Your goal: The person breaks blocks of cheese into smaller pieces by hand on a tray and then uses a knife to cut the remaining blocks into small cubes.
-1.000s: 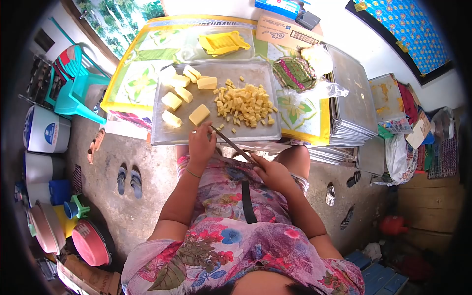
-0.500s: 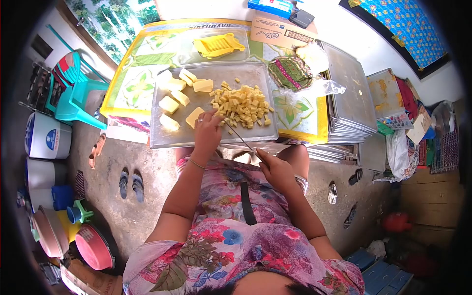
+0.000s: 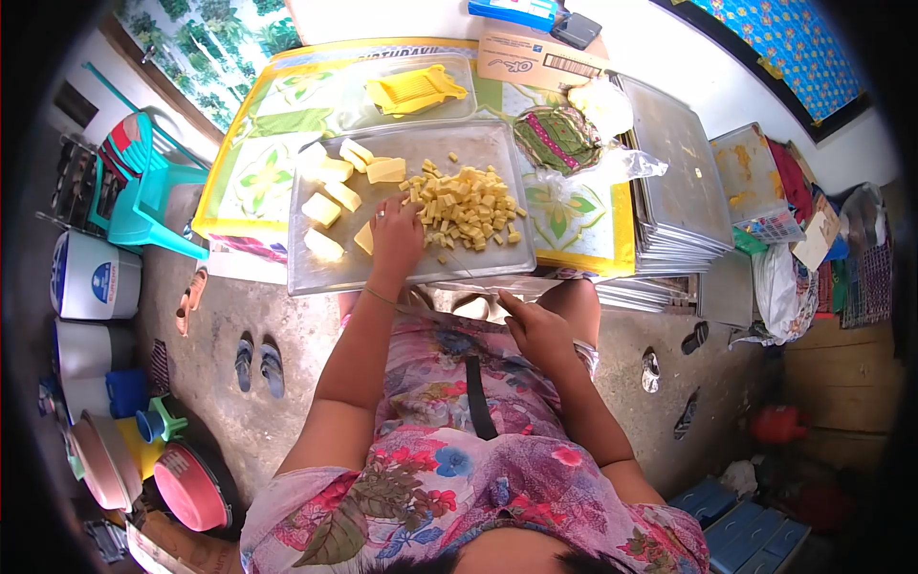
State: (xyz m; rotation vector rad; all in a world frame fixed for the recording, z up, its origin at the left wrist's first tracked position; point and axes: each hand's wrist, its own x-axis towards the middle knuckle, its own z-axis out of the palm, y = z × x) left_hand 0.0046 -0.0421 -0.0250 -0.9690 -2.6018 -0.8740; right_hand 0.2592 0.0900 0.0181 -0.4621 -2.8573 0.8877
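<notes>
A metal tray (image 3: 306,275) holds several pale yellow blocks (image 3: 320,209), which look like cheese, and a heap of small cut cubes (image 3: 469,206). My left hand (image 3: 397,234), with a ring on one finger, reaches over the tray at the heap's left edge. Its fingers are slightly apart and touch cubes there; they partly cover a larger block (image 3: 363,239). At the tray's near edge, my right hand (image 3: 540,333) is closed around a knife (image 3: 470,272). The thin blade points left over the tray, and the fingers hide most of the handle.
Behind the tray, a clear tray (image 3: 354,110) holds a yellow wrapper (image 3: 416,91). A cardboard box (image 3: 521,62) and a green patterned cloth (image 3: 559,139) lie on the table. Stacked metal trays (image 3: 674,172) stand right; a teal chair (image 3: 148,206) stands left.
My left hand has moved forward from the block to the heap's left edge, with its fingers loosened. The knife blade has lowered toward me, away from the block. My right hand has barely moved.
</notes>
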